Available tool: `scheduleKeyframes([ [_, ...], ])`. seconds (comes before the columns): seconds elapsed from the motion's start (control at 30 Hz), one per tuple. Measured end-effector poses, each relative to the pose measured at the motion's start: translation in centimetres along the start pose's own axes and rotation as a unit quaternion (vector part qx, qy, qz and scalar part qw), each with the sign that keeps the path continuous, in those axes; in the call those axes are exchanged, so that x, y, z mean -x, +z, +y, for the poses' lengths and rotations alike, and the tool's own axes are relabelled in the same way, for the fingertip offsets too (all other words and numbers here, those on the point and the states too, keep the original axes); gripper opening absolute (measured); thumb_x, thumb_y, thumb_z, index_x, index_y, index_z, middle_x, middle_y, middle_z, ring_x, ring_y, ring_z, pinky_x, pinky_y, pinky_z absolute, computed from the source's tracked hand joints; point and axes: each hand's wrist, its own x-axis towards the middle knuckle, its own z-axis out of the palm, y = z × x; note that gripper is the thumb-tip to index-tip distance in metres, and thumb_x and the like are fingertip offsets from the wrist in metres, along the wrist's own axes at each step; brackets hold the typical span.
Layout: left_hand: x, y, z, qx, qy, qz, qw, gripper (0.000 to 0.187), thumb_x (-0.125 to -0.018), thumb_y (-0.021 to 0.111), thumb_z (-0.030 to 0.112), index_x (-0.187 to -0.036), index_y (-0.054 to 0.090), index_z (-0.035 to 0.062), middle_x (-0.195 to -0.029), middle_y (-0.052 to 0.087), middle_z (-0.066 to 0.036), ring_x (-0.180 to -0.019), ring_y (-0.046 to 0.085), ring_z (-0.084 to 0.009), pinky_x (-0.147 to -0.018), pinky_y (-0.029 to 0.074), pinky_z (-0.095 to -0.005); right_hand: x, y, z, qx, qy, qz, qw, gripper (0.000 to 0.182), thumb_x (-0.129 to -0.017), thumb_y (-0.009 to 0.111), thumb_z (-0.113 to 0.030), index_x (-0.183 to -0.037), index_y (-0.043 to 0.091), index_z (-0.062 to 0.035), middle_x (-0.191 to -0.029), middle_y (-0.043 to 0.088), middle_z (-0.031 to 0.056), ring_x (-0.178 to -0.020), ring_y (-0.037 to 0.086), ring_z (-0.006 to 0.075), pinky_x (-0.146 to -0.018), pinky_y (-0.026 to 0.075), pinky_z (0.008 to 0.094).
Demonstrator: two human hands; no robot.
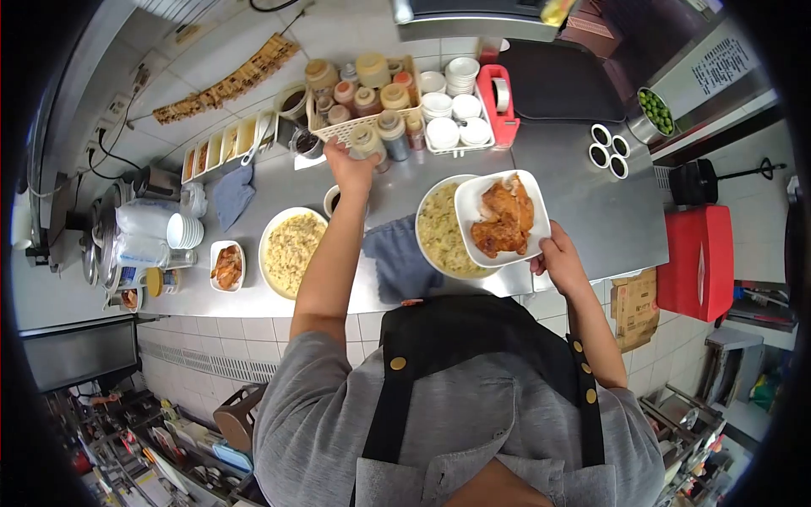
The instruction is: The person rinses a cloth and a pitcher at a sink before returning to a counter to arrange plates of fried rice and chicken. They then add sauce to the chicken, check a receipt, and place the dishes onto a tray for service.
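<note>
Steel counter (pixel 604 220): right fingers (pixel 551 245) pinch chicken dish (pixel 467 201); left fingers (pixel 337 152) (partly hidden) spread beside a bottle (pixel 365 138).

Four white cups (pixel 599 155) are grouped on the metal tabletop (pixel 557 182) near a container (pixel 640 124) filled with small green fruit (pixel 655 112), while a cardboard box (pixel 635 308) is seen near a red bin (pixel 697 264).

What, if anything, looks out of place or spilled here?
The crumpled blue-grey cloth looks slightly untidy, lying bunched on the shiny steel counter right beside the round white dish of greenish-yellow food. I see no spill or damage.
</note>
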Motion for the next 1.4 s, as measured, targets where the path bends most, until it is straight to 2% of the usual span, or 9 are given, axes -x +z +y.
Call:
scheduleKeyframes([
  [0.1,0.6,2.7,0.7,0.045,-0.154,-0.026,0.987,0.072,-0.057,0.083,0.005,-0.117,0.044,-0.0019,-0.103,0.061,-0.016,-0.097,0.061,-0.0246,-0.086,0.049,-0.0360,-1.0,-3.1,0.8,-0.007,0.000,0.029,1.000,0.031,-0.089,0.034,-0.008,-0.117,0.046,-0.0008,-0.073,0.057,0.0074,-0.054,0.054,0.0121,-0.050,0.047,0.0255],
  [0.27,2.2,2.9,2.5,0.253,-0.173,-0.009,0.952,0.049,-0.065,0.074,0.002,-0.108,0.052,0.0001,-0.092,0.066,-0.012,-0.083,0.065,-0.0221,-0.076,0.052,-0.0353,-2.8,-5.5,0.8,-0.036,-0.012,0.042,0.998,0.024,-0.088,0.035,-0.006,-0.108,0.047,0.0013,-0.072,0.058,0.0078,-0.053,0.053,0.0121,-0.049,0.047,0.0258],
  [0.33,2.8,0.7,7.7,0.128,-0.050,0.010,0.991,0.052,-0.063,0.073,-0.001,-0.111,0.053,0.0021,-0.099,0.065,-0.012,-0.092,0.061,-0.0244,-0.083,0.049,-0.0377,-3.4,-5.7,0.6,-0.027,-0.017,0.015,0.999,0.028,-0.089,0.035,-0.009,-0.113,0.047,0.0006,-0.073,0.059,0.0076,-0.055,0.054,0.0118,-0.050,0.048,0.0253],
  [0.4,3.1,-0.7,10.8,-0.061,0.178,-0.001,0.982,0.059,-0.059,0.074,-0.001,-0.115,0.056,0.0068,-0.107,0.061,-0.010,-0.102,0.054,-0.0284,-0.094,0.041,-0.0395,-4.3,-5.9,0.8,-0.022,-0.019,-0.001,1.000,0.027,-0.089,0.035,-0.008,-0.112,0.047,0.0005,-0.073,0.059,0.0071,-0.056,0.055,0.0116,-0.050,0.048,0.0250],
  [0.47,2.9,-1.5,12.9,-0.047,0.190,-0.070,0.978,0.072,-0.053,0.076,0.000,-0.121,0.056,0.0145,-0.111,0.055,-0.009,-0.109,0.047,-0.0310,-0.097,0.035,-0.0425,-5.0,-5.6,0.5,-0.003,-0.024,-0.028,0.999,0.027,-0.089,0.036,-0.008,-0.112,0.047,0.0005,-0.073,0.059,0.0068,-0.055,0.055,0.0115,-0.050,0.048,0.0247],
  [0.63,2.1,-1.4,18.4,-0.257,0.445,-0.132,0.848,0.060,-0.068,0.064,0.005,-0.122,0.058,0.0292,-0.108,0.055,-0.001,-0.105,0.051,-0.0212,-0.101,0.033,-0.0419,-6.0,-4.6,-0.2,0.012,-0.019,-0.063,0.998,0.023,-0.089,0.037,-0.007,-0.107,0.049,0.0022,-0.072,0.059,0.0077,-0.055,0.056,0.0126,-0.050,0.049,0.0267],
  [1.0,4.6,-2.2,24.0,-0.307,0.624,-0.135,0.706,0.041,-0.077,0.059,0.024,-0.117,0.058,0.0333,-0.109,0.055,0.006,-0.108,0.051,-0.0103,-0.104,0.031,-0.0397,-7.5,-3.7,-0.3,-0.027,-0.013,-0.071,0.997,0.022,-0.088,0.038,-0.009,-0.102,0.050,0.0029,-0.070,0.060,0.0088,-0.054,0.057,0.0135,-0.048,0.049,0.0264],
  [1.33,2.7,-1.4,20.1,-0.239,0.449,-0.176,0.843,0.055,-0.068,0.068,0.006,-0.116,0.063,0.0314,-0.106,0.056,0.003,-0.104,0.052,-0.0167,-0.098,0.030,-0.0435,-7.0,-3.9,-0.7,-0.032,-0.030,-0.078,0.996,0.024,-0.087,0.038,-0.008,-0.104,0.051,0.0024,-0.072,0.061,0.0086,-0.053,0.056,0.0133,-0.049,0.049,0.0264],
  [1.4,3.1,-1.7,19.1,-0.169,0.318,-0.257,0.897,0.056,-0.063,0.076,0.011,-0.116,0.063,0.0287,-0.103,0.057,0.000,-0.102,0.054,-0.0219,-0.098,0.033,-0.0421,-6.8,-3.6,-0.9,-0.037,-0.038,-0.082,0.995,0.024,-0.087,0.038,-0.008,-0.105,0.051,0.0021,-0.072,0.061,0.0085,-0.053,0.055,0.0130,-0.049,0.048,0.0260],
])
